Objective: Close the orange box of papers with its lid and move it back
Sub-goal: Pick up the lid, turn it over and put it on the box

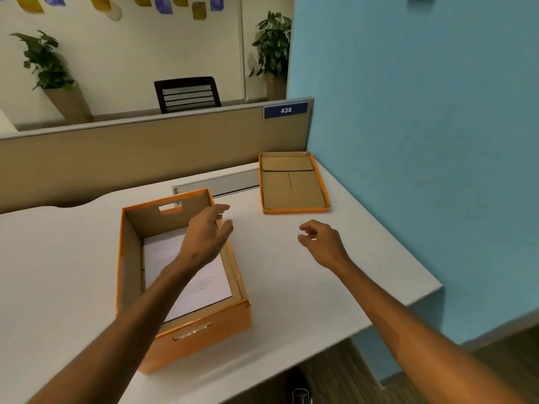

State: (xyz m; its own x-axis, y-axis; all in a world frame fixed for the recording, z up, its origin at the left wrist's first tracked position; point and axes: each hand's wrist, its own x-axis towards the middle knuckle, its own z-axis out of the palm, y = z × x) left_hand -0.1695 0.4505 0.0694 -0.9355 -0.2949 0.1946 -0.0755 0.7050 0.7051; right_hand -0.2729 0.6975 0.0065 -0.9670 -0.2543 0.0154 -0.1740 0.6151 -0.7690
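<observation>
Beyond the open orange cardboard box [186,339] of white papers [201,287], near the blue wall, lies its shallow orange lid [294,211], inside up. I have my left hand [208,231] over the box and right hand [323,243] beside it, both loosely open, empty. Flipping the lid carelessly could skew it and crumple paper.
</observation>
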